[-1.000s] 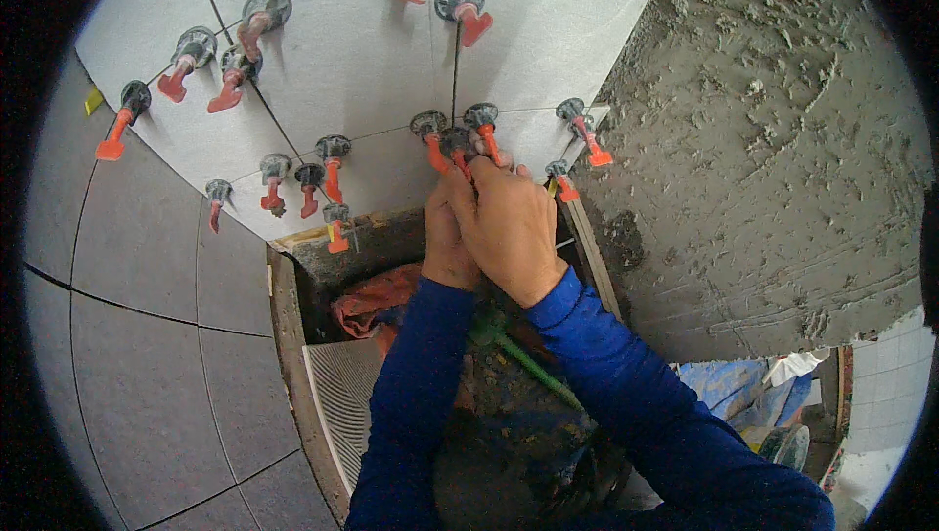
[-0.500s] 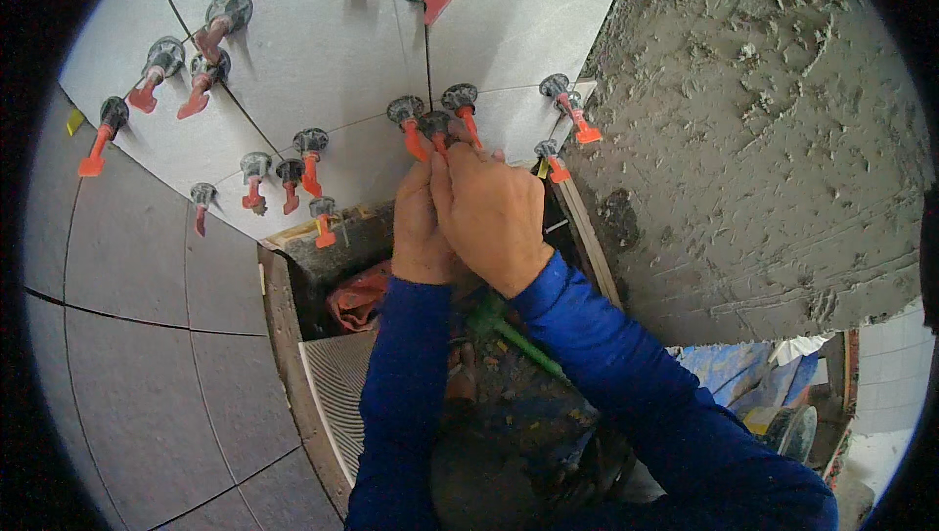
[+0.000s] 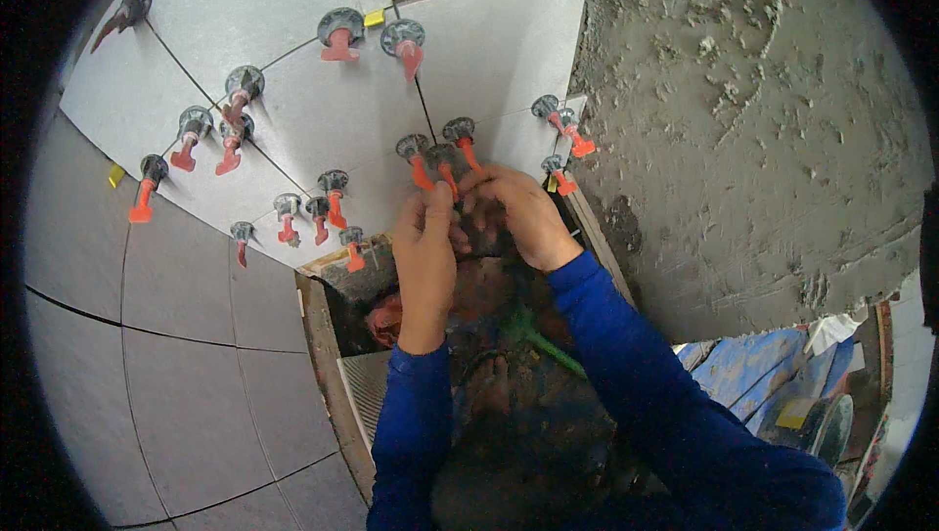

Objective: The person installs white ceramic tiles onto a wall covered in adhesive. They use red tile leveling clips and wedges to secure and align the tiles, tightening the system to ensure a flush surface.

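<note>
Three tile levelling clips with black round caps and orange-red handles cluster at the lower joint of the light grey tiles (image 3: 313,71). My left hand (image 3: 424,267) is closed with thumb and fingers on the handle of the middle levelling clip (image 3: 445,167). Just right of it, my right hand (image 3: 528,213) has loosely bent fingers spread apart, close below the right-hand clip (image 3: 462,140); they are slightly blurred and hold nothing I can see. The left-hand clip (image 3: 415,157) sits beside my left fingertips. More clips (image 3: 335,194) line the joints leftward.
Wet grey mortar (image 3: 743,159) covers the surface at right. Dark grey tiles (image 3: 186,394) lie at left. Below my hands are a green-handled tool (image 3: 548,343), a red cloth-like item (image 3: 385,320) and a ridged pale panel (image 3: 364,384). A blue sheet (image 3: 748,375) and a bucket (image 3: 827,428) are lower right.
My hands, pressed together over the middle clip before, have moved apart, the right one going rightward. The view has shifted, so the tiles appear lower and bare mortar shows above them.
</note>
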A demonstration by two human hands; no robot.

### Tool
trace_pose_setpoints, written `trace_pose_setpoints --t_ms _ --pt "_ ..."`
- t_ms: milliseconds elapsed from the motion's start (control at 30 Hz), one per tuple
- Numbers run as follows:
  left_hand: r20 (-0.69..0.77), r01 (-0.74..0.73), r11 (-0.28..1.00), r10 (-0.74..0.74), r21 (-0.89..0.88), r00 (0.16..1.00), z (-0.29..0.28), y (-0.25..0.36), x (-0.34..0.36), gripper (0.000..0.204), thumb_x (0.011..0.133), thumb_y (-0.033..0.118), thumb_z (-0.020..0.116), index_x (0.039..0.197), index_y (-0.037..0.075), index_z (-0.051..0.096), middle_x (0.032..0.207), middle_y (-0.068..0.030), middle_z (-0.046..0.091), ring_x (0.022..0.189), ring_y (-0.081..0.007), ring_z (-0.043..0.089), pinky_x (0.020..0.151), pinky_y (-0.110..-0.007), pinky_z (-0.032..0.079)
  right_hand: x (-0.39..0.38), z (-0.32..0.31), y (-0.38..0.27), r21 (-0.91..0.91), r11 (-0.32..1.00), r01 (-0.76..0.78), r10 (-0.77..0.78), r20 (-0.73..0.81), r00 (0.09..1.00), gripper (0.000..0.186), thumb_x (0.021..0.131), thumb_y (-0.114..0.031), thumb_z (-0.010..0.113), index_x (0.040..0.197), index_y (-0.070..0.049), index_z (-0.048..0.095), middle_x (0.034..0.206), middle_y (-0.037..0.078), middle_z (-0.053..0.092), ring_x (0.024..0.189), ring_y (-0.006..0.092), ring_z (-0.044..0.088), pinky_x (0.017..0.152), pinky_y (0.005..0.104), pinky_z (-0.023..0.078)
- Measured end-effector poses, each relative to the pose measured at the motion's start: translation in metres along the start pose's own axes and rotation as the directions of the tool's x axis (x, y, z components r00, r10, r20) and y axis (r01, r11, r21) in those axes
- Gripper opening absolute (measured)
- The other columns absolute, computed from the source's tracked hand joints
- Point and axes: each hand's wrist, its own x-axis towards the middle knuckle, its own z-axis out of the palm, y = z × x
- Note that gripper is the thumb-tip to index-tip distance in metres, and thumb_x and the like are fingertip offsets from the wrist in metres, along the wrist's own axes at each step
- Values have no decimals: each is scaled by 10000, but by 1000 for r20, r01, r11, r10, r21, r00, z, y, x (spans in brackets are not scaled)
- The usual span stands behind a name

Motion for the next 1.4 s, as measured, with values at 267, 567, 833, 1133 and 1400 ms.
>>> trace_pose_setpoints --t_ms 267,567,833,1133,1400 --pt "248 150 806 -5 -572 969 -4 -42 30 377 1060 379 507 1186 44 625 977 -44 663 771 -140 632 605 -302 530 -20 17 -10 -378 925 48 -86 -84 993 346 1060 -353 511 970 -45 641 769 26 626 574 100 570 483 256 423" --pt "486 398 438 105 -806 868 13 -76 50 430 1047 331 493 1344 24 542 1218 -161 647 1177 -290 619 1062 -471 485 -14 34 -10 -913 322 252 -491 66 869 355 1045 -345 538 996 -6 634 817 209 671 619 371 650 502 424 490" --pt "508 426 291 328 -856 797 31 -67 46 411 1060 341 462 1311 28 554 1172 -152 642 1133 -301 602 1024 -474 479 -19 40 -10 -962 206 179 -489 57 870 288 1001 -292 568 966 -11 617 885 241 657 720 433 649 599 504 520" --pt "401 399 45 168 -916 901 47 -60 43 398 1062 396 464 1231 58 589 1091 -113 651 1073 -272 616 1005 -451 492 -14 54 -7 -999 20 48 -548 29 836 272 978 -286 582 917 -29 646 852 189 680 641 387 661 550 475 530" --pt "418 411 103 56 -906 907 42 -66 46 388 1062 379 464 1222 50 592 1055 -128 662 1047 -273 642 1075 -448 475 -11 51 -10 -993 -24 116 -561 110 820 253 966 -255 588 913 -17 655 786 182 694 591 372 672 510 467 528"
